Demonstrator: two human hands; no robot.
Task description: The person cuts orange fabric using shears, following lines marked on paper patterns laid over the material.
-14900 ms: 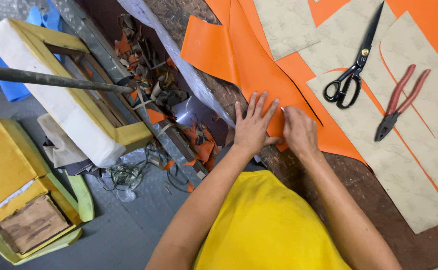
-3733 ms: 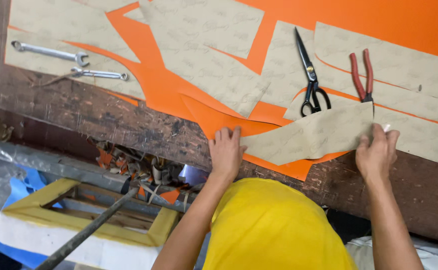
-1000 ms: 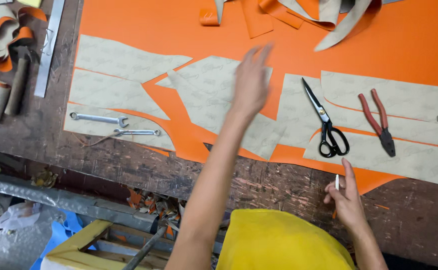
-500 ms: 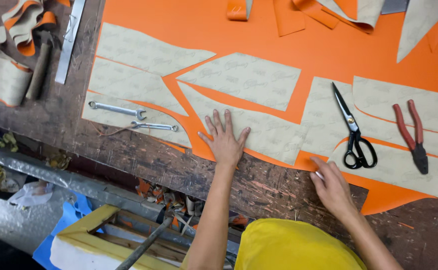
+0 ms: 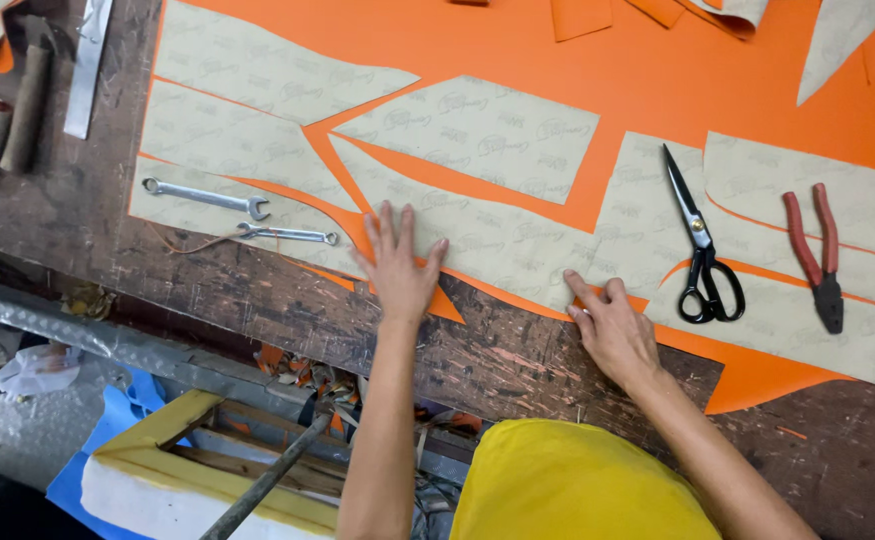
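A large orange sheet [image 5: 657, 80] covers the worn wooden workbench [image 5: 517, 360]. Several beige paper pattern pieces lie on it. My left hand [image 5: 399, 265] presses flat, fingers spread, on the near end of a long beige pattern piece [image 5: 487, 240]. My right hand [image 5: 612, 325] rests at the lower edge of that same piece, fingertips on the paper at the orange sheet's near border. Neither hand holds anything.
Black scissors [image 5: 699, 245] and red-handled pliers [image 5: 817, 255] lie on patterns at the right. Two spanners [image 5: 207, 198] [image 5: 287, 234] weigh down a pattern at the left. A hammer [image 5: 25, 105] and metal ruler [image 5: 87, 60] lie far left. A yellow foam-padded frame [image 5: 187, 470] stands below the bench.
Both hands came down from a raised reach and now lie on the long pattern piece; my view has shifted slightly left and closer.
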